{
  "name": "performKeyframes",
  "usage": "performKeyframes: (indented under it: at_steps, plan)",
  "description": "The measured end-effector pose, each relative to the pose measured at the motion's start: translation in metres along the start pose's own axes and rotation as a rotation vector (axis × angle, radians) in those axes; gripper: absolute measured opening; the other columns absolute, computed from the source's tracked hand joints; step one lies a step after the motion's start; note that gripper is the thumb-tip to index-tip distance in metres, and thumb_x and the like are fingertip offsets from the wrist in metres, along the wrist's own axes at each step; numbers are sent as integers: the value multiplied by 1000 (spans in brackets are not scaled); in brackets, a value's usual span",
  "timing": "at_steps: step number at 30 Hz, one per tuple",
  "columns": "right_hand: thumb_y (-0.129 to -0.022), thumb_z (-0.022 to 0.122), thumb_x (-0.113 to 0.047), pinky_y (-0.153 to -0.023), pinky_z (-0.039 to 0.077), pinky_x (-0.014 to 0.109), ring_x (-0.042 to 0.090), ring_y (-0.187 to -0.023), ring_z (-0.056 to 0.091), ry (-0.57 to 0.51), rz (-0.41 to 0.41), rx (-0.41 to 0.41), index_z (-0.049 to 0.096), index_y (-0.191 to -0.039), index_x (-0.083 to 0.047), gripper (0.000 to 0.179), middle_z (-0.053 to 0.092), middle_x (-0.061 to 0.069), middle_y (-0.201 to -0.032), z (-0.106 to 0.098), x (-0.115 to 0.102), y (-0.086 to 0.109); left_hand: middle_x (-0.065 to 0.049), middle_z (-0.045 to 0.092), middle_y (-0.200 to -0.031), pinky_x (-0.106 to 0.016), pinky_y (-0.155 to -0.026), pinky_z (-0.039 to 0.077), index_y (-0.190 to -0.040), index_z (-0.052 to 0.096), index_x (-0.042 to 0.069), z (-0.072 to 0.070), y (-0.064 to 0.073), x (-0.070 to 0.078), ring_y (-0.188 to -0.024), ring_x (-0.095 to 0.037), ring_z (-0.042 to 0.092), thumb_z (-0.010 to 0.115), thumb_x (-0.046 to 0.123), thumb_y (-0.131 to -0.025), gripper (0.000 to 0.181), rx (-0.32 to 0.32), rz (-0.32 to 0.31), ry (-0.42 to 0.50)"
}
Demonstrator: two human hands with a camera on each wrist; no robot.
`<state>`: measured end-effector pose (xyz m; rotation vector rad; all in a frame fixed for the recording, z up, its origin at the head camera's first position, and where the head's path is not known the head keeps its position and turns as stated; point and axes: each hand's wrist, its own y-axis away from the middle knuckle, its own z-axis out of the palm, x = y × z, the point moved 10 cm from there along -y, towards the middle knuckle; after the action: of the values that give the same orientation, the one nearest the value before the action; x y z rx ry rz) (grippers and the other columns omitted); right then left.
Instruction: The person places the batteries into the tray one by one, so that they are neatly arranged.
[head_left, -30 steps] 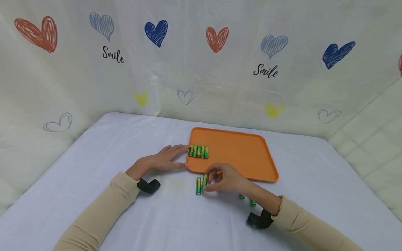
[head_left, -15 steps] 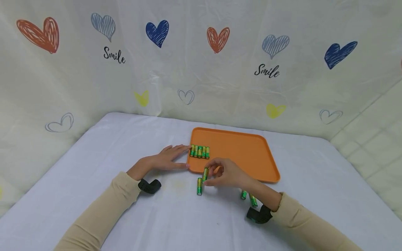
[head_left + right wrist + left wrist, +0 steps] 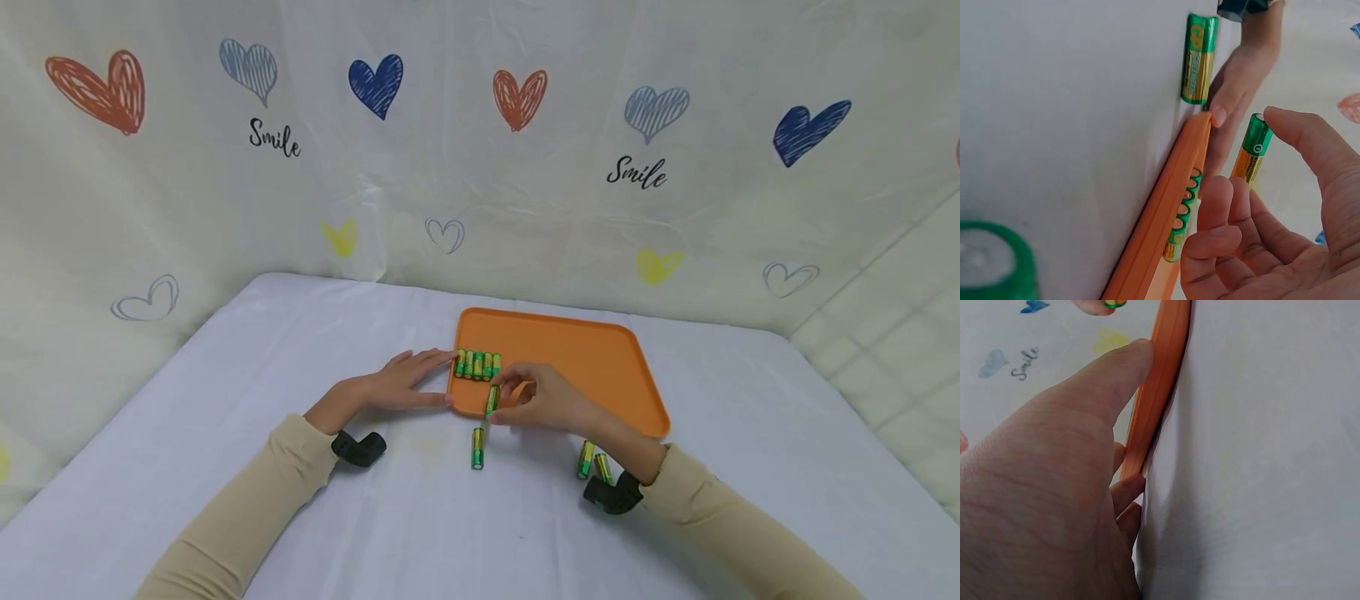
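My right hand [image 3: 551, 400] pinches a green and gold battery [image 3: 1252, 149] by its ends, between thumb and fingers. In the head view it is over the near left rim of the orange tray [image 3: 570, 358]. Several like batteries [image 3: 477, 365] lie side by side in a row at the tray's left side. My left hand [image 3: 393, 383] touches the tray's left edge with straight fingers, the thumb [image 3: 1129, 369] against the rim in the left wrist view. A single battery [image 3: 477, 448] lies on the cloth just in front of the tray.
Two more batteries lie on the white cloth near my right wrist, one battery [image 3: 586, 459] beside a second battery [image 3: 603, 468] partly hidden by the wrist camera [image 3: 613, 493]. A white curtain [image 3: 450, 150] with printed hearts hangs behind the table.
My right hand has carried the pinched battery up from the cloth beside the single battery, away from me to the tray's near rim. My left hand keeps its place at the tray's edge.
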<state>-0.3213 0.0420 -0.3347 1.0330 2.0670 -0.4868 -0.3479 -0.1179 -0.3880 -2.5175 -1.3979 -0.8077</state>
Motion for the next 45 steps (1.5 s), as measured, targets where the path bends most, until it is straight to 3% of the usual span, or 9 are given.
performKeyframes:
  at_steps: [23,30,45]
  plan:
    - [-80,82,-21,-72,52,28,25,-87,61,-57,103,9,63,-124,-5,50,63,9,-98,-20,20,-28,-3,18,-162,-49,-120,0,-158,16,25,-2,2,-2,-150,-21,10,54,59,-93,82,2,1,-7]
    - [-81,80,-19,-66,53,29,22,-78,66,-94,140,-12,61,-128,-3,53,62,9,-100,-26,33,-32,-3,19,-162,-50,-120,-1,-158,17,24,-1,1,0,-151,-23,9,54,58,-93,82,-5,4,-9]
    - [-86,76,-17,-59,47,29,19,-67,56,17,185,-23,59,-130,-2,49,62,12,-104,-29,42,-45,-5,18,-163,-50,-120,-1,-158,17,23,-1,0,-2,-151,-23,9,54,56,-94,81,-4,7,-4]
